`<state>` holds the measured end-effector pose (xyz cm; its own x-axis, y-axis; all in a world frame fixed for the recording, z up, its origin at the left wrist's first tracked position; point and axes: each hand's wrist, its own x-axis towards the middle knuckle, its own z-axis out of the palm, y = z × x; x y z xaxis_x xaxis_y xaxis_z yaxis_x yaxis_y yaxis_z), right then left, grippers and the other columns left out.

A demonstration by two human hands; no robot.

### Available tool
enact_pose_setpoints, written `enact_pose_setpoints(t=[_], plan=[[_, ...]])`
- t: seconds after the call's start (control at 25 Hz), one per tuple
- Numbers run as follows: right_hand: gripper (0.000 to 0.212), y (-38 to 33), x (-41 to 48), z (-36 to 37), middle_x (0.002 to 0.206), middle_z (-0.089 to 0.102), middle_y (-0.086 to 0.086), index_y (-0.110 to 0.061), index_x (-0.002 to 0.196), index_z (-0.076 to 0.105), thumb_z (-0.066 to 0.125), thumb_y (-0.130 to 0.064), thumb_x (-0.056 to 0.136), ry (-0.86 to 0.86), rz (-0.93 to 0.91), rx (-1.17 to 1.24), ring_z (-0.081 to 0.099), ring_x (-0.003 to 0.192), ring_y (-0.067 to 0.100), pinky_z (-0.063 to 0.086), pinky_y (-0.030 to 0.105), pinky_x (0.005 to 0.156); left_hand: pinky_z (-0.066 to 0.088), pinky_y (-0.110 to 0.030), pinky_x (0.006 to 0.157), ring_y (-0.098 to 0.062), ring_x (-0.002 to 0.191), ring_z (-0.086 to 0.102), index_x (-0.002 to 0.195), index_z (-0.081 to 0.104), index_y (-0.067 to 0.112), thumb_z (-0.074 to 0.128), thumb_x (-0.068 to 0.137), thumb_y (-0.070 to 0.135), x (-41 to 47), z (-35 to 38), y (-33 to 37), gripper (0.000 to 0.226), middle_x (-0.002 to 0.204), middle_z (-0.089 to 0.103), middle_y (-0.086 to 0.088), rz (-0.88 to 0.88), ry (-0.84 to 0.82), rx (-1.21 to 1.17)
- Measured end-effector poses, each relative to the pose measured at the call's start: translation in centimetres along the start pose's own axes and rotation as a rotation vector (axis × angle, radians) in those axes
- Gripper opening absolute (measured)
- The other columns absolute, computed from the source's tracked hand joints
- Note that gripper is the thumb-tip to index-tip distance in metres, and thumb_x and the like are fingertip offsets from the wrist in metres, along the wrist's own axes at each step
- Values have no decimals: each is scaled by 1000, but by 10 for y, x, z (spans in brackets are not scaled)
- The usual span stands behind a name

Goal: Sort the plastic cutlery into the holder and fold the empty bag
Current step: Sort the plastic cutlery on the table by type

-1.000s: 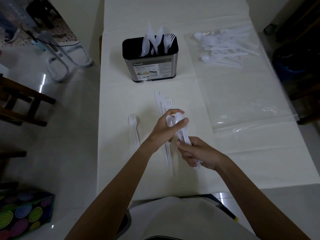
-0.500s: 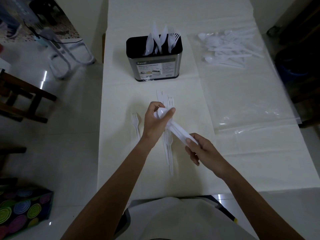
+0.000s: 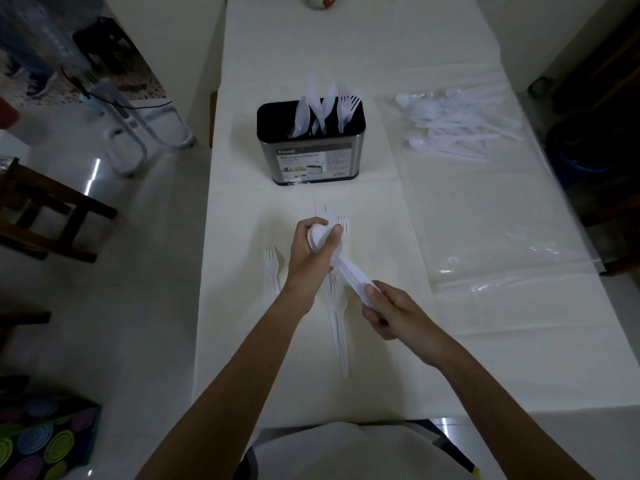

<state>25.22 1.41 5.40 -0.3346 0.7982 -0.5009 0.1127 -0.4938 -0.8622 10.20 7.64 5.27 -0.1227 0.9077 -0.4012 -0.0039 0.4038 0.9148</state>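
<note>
Between the two grips runs a bundle of spoons [image 3: 349, 271]: left grip [image 3: 308, 258] curls round the bowls, right grip [image 3: 394, 315] pinches the handles.

A steel holder [image 3: 310, 157] stood upright at upper centre, white knives and forks [image 3: 322, 109] standing in it. A clear bag [image 3: 485, 216] lay flat at right, a cutlery pile [image 3: 453, 129] at its top end. At centre, a spoon stack [image 3: 349, 271] was held over loose forks [image 3: 340, 341].

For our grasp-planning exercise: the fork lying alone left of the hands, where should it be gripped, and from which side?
Probably pinch the lone fork across its narrow handle, coming from above-left: it lies flat, tines pointing away, and the left hand crowds its right side.
</note>
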Motion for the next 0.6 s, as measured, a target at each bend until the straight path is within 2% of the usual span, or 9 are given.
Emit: enact_pose_setpoints(t=[0.08,0.2,0.32,0.44,0.6], plan=[[31,0,8,8,61,36,-3,-5,97,52,36,-32,101,34,-28,-8,30,45,5,26,16,44,43,-18,50,-7,62,52,98,52,15,52,95,32,0,0,-2,18,76,57,7,-11,-19,-71],[28,-4,16,12,61,36,-4,-11,96,55,39,-34,100,9,-3,32,29,45,6,26,16,45,34,-17,44,-7,44,39,93,51,4,45,99,28,1,-10,-2,26,62,56,6,60,-105,-95],[34,-9,23,10,63,40,-4,-8,103,58,40,-37,99,-31,18,55,31,48,9,26,19,48,39,-16,46,-2,45,49,94,49,4,42,100,24,6,-14,6,23,65,57,6,95,-70,-41],[41,-19,32,8,69,52,-1,-5,108,59,43,-40,94,-45,-33,124,43,53,11,35,21,52,43,-16,50,2,53,54,95,49,5,41,100,25,18,-15,17,23,73,57,2,119,-16,-10],[41,-31,53,-1,94,67,9,-2,113,59,39,-35,98,-12,-56,215,65,80,19,53,27,69,42,-15,50,3,53,52,93,47,10,41,100,25,39,-22,41,18,72,56,5,179,24,-35]])
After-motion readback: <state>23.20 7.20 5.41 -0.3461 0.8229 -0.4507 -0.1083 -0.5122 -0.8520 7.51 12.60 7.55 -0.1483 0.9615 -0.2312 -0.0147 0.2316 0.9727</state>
